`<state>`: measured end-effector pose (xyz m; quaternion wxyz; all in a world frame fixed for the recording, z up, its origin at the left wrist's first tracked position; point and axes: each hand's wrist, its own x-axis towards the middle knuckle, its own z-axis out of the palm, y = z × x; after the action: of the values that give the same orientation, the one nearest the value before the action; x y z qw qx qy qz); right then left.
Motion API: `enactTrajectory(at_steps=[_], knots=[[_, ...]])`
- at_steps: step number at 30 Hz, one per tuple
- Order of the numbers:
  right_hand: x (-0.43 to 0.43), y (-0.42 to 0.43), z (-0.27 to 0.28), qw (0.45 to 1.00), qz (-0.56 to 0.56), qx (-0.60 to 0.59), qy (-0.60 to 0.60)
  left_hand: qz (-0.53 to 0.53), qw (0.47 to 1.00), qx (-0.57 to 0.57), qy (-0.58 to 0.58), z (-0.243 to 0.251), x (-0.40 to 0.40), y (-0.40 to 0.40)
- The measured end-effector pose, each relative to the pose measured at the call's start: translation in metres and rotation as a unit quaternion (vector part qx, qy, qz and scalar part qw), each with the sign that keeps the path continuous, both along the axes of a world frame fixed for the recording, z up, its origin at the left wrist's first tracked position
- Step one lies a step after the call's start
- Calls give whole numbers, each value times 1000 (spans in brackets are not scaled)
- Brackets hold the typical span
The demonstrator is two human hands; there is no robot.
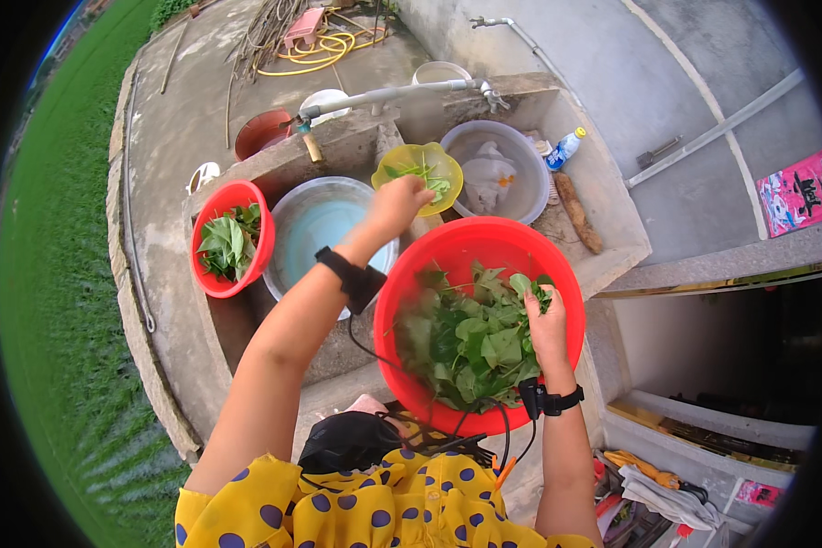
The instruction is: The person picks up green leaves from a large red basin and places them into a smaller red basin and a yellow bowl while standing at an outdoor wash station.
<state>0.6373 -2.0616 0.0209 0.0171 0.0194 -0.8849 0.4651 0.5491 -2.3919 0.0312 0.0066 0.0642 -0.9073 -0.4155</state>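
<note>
My left hand (399, 205) is over the near edge of a yellow plastic bowl (389, 155) that holds a few green leaves and stems (421, 175); its fingers are bent and blurred, and whether they hold anything is hidden. In the large red basin (479, 229) lies a heap of leafy greens (479, 342). My right hand (548, 315), at the basin's right side, grips a small bunch of leaves (529, 289). A smaller red bowl (267, 240) with more leaves (227, 243) stands at the left.
Between the bowls, a basin of bluish water (315, 226) sits in the concrete sink (609, 226). A translucent basin (540, 171) holds pale cloth under water. Beside it are a bottle (566, 149) and a brown loofah-like piece (578, 214). A tap pipe (397, 94) crosses above.
</note>
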Motion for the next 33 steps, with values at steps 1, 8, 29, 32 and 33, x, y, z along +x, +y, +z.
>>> enactTrajectory(at_steps=[1, 8, 29, 32, 33], knots=[[0, 2, 0, 994, 20, 91, 60, 3, 1000, 0, 1, -20, -8, -4], [14, 1, 17, 977, -28, 154, -146, -69, 991, -99, 64, 21, 30, 57], [11, 10, 31, 991, -21, 1, -134, -171, 960, 175, -135, 14, 108, 102], [13, 6, 43, 946, -68, -263, -174, -188, 944, 235, -136, 9, 115, 99], [13, 4, 44, 946, -69, -264, -175, -189, 944, 235, -138, 7, 116, 99]])
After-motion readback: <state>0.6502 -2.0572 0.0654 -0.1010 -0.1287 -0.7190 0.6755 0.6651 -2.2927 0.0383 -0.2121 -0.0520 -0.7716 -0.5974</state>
